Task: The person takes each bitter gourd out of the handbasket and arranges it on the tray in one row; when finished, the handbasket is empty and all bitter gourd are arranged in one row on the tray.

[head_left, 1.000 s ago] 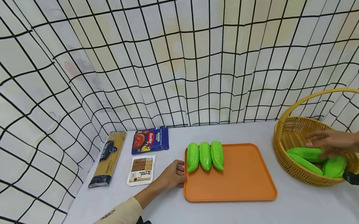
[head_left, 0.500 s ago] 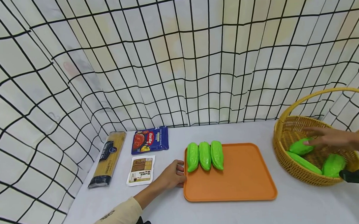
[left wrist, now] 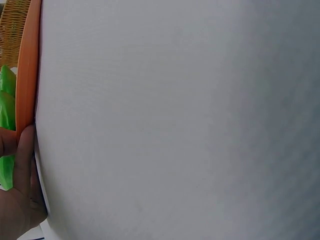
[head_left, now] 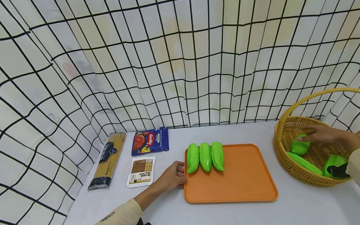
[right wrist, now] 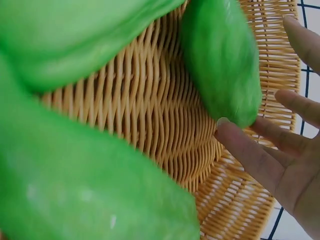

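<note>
Backing wht tbl [head_left: 219, 217]: blk grid [head_left: 223, 25]; L hand [head_left: 171, 175] pinching tray [head_left: 238, 176], R hand [head_left: 322, 134] splayed, empty.

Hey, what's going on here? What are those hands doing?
A person's left hand holds the edge of an orange tray, where three green vegetables lie side by side at the left end. The right hand is open inside a wicker basket, its fingertips right by another green vegetable. Two more show in there. I can't tell if it's touching one.
</note>
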Available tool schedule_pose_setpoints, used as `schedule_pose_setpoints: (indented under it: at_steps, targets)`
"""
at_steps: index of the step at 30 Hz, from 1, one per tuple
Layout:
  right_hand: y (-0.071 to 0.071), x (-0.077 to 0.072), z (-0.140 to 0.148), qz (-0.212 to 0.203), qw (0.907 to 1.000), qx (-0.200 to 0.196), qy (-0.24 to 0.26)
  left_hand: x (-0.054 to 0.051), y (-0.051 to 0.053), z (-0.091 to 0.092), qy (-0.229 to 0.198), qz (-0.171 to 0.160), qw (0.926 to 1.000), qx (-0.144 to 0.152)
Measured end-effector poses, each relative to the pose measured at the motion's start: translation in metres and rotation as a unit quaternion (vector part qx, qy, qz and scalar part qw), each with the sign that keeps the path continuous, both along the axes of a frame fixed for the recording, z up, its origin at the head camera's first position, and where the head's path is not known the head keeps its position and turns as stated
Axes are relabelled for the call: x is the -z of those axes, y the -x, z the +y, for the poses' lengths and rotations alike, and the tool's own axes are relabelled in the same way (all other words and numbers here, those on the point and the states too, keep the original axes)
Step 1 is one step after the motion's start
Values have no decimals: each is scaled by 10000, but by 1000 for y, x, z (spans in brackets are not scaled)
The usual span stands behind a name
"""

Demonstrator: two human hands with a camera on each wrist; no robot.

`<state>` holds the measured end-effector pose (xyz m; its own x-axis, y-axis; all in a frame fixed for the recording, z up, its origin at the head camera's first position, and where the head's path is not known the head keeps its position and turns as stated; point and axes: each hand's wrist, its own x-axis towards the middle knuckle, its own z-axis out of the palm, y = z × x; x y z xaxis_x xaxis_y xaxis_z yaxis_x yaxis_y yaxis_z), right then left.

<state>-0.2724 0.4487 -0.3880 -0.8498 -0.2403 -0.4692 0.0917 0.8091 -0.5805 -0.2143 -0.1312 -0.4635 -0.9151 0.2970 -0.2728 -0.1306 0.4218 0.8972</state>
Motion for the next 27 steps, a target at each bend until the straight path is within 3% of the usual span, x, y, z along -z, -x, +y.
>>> schedule_pose_setpoints:
  at_steps: [8,18,27]
  targets:
    - [7,6,-11,124,9999,63,-79,0,0,-1,-15,-41,10000,11]
    - [10,10,-15,417,9975,-41,-577,0,1,0,-53,-69,10000,40]
    - [13,12,-14,452,9974,-54,-557,1,3,0,2,-143,9999,33]
